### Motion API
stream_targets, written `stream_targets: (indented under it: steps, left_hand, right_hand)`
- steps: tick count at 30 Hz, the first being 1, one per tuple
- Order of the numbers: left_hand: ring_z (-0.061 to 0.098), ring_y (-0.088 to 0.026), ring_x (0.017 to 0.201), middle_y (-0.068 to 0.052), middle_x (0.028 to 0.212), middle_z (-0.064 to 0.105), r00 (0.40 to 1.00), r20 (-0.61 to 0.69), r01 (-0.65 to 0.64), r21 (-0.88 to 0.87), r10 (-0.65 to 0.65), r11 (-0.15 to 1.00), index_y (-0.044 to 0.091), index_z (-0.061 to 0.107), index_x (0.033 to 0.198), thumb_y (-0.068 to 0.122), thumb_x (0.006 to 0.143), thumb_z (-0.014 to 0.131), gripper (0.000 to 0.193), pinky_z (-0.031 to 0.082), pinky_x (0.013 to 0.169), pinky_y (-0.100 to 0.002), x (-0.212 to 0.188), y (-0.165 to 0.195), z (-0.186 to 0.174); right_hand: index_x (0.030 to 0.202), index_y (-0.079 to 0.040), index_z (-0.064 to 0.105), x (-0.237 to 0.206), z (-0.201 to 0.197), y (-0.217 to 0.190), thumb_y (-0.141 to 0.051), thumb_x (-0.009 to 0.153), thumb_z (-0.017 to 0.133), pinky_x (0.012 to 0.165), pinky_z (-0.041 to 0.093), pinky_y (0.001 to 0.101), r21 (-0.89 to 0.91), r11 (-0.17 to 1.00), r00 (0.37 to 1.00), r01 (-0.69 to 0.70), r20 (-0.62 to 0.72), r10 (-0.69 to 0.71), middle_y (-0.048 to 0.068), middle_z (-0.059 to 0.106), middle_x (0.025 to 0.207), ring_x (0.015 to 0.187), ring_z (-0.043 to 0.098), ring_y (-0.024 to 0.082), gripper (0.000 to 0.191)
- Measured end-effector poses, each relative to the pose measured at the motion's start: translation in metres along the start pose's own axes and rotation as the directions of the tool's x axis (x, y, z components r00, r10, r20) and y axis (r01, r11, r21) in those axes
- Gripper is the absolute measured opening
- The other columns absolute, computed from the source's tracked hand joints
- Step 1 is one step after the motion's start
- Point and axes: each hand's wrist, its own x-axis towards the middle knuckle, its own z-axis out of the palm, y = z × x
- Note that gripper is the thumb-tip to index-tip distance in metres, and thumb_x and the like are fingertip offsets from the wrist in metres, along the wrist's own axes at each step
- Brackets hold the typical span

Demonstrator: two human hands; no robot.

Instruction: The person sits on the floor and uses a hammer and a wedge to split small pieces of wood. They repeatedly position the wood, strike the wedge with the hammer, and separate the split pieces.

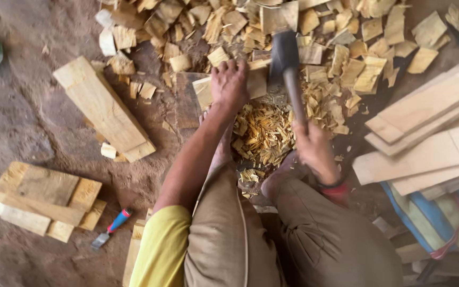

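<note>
Left hand (229, 85) pins a flat wood piece (253, 84) on the dirt floor (38, 122), right hand (314, 151) closed on hatchet (284, 56) handle, blade blurred, apparently just beside the fingers: a slip or drift could cut them.

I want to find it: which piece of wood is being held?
The small block under the left hand, beside the hatchet; the other pieces lie untouched.

Blue-handled chisel (111, 228), stacked planks (426, 138)
</note>
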Motion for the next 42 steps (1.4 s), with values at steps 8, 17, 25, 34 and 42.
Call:
stream_targets:
  steps: [8,17,25,34,42]
  left_hand:
    - [0.022,-0.038,0.151,-0.019,0.160,0.029,0.990,0.138,-0.038,-0.026,0.042,0.999,0.010,0.010,0.158,0.055,0.057,0.097,0.141,0.014,0.124,-0.057,0.007,0.010,-0.010]
    - [0.035,-0.040,0.140,-0.022,0.150,0.038,0.993,-0.045,-0.109,-0.005,0.108,0.994,0.012,0.007,0.159,0.064,0.044,0.096,0.155,0.023,0.116,-0.065,0.011,0.002,0.000]
    - [0.071,-0.028,0.093,-0.015,0.115,0.062,0.923,-0.207,-0.261,-0.956,-0.324,-0.135,0.010,0.024,0.146,0.025,0.075,0.069,0.085,0.064,0.079,-0.051,0.018,-0.074,-0.042]
    - [0.067,-0.029,0.090,-0.020,0.112,0.058,0.963,0.108,-0.055,-0.818,-0.247,-0.572,0.003,0.035,0.144,0.051,0.070,0.056,0.091,0.061,0.070,-0.050,-0.015,-0.094,-0.032]
    - [0.065,-0.032,0.104,-0.022,0.123,0.058,0.979,-0.205,-0.094,-0.504,0.014,-0.858,0.000,0.034,0.153,0.056,0.088,0.062,0.091,0.060,0.078,-0.048,-0.034,-0.109,-0.016]
  right_hand:
    - [0.095,-0.007,0.053,0.018,-0.005,0.058,-0.033,0.104,0.055,0.033,0.032,0.0264,0.300,0.951,0.997,-0.080,0.033,0.074,-0.002,0.044,0.057,0.039,0.040,0.008,0.028]
    - [0.096,-0.008,0.052,0.027,-0.004,0.046,-0.034,0.104,0.055,0.033,0.034,0.0270,0.191,0.977,0.994,-0.098,-0.019,0.104,-0.001,0.046,0.057,0.039,0.042,0.009,0.027]
    - [0.092,-0.005,0.053,0.028,0.001,0.055,-0.034,0.104,0.059,0.034,0.035,0.0284,0.193,0.978,0.996,-0.084,-0.011,0.088,-0.001,0.048,0.056,0.040,0.043,0.009,0.032]
    - [0.093,-0.005,0.056,0.033,-0.001,0.050,-0.035,0.101,0.057,0.032,0.039,0.0318,0.104,0.994,0.999,-0.041,0.003,0.041,0.001,0.048,0.053,0.037,0.045,0.012,0.031]
    - [0.090,-0.002,0.061,0.040,-0.005,0.059,-0.041,0.102,0.056,0.034,0.043,0.0348,-0.051,0.998,0.999,0.028,-0.023,-0.029,0.005,0.054,0.054,0.040,0.052,0.016,0.041]
